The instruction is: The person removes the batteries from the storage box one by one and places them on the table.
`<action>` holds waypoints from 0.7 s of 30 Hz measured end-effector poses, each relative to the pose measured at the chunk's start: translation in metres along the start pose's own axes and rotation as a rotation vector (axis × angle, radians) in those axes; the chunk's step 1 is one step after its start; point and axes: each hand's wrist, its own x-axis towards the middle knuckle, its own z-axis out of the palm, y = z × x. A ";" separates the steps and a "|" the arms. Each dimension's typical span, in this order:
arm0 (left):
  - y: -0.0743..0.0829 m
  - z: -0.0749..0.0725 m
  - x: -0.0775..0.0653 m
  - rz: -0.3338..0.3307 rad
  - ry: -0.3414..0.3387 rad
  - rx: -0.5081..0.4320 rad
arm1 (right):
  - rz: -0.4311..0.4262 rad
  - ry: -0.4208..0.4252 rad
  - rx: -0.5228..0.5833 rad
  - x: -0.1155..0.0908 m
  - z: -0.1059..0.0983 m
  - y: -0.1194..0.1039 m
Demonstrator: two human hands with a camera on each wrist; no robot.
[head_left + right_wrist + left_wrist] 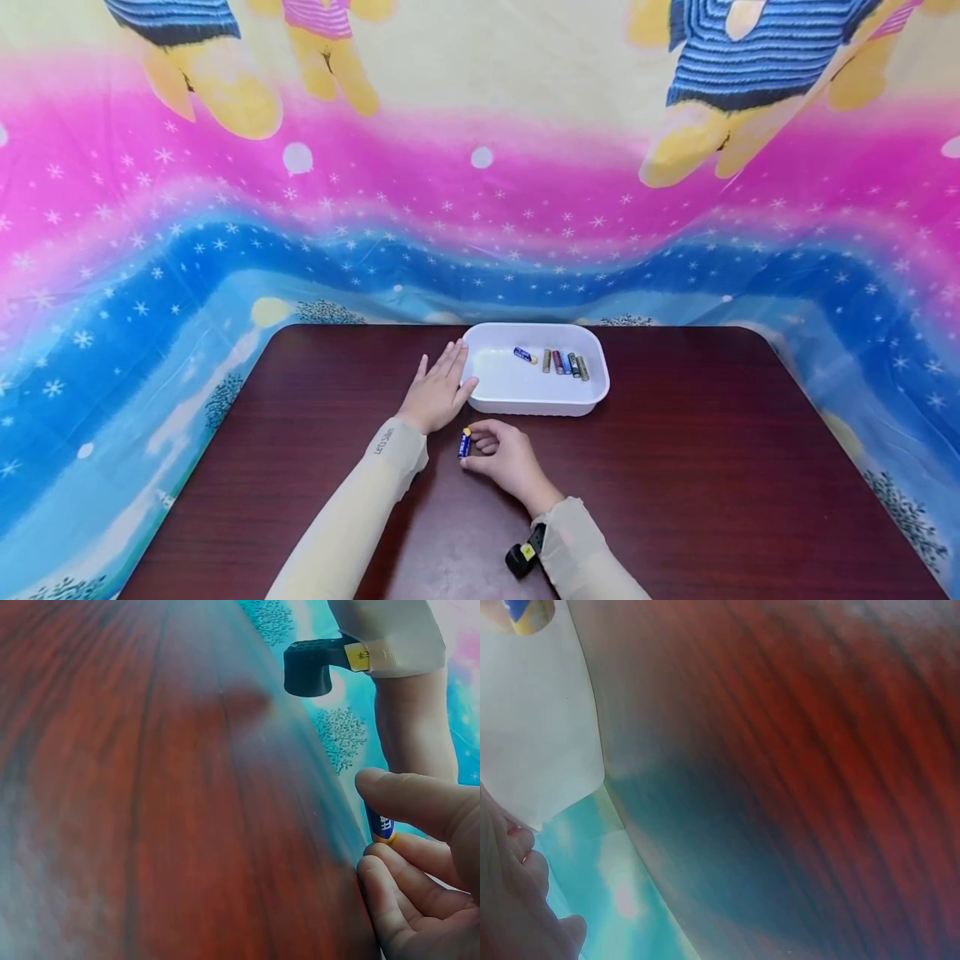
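Between thumb and fingertips my right hand [510, 458] pinches a blue battery with a yellow end [465, 443], in front of the white tray's near left corner. The right wrist view shows the same battery [381, 825] partly covered by the thumb. My left hand [437, 393] rests with straight fingers against the left side of the white tray [540, 409]. Inside the tray, another blue and yellow battery [523, 355] lies apart at a slant. To its right, several batteries [566, 364] in gold, red, blue and dark colours lie side by side in a row.
The dark red wooden table [712, 467] stretches out around the tray. Behind it hangs a colourful cloth [480, 208] with snowflakes and cartoon figures. A black wrist camera [521, 560] is strapped to the right wrist, just below the sleeve.
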 end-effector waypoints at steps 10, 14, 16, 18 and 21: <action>-0.001 0.002 0.001 0.014 0.009 -0.010 | -0.014 0.020 -0.057 0.000 0.003 0.000; -0.001 0.002 0.000 0.012 0.010 -0.006 | -0.009 0.022 -0.107 0.001 0.005 0.000; 0.000 0.001 0.000 0.013 0.014 -0.002 | -0.016 0.021 -0.134 0.001 0.006 0.000; 0.000 0.000 -0.001 0.010 0.010 -0.003 | -0.028 0.021 -0.160 0.001 0.007 0.000; 0.001 0.000 -0.001 0.014 0.012 0.001 | -0.045 0.022 -0.182 0.001 0.007 0.000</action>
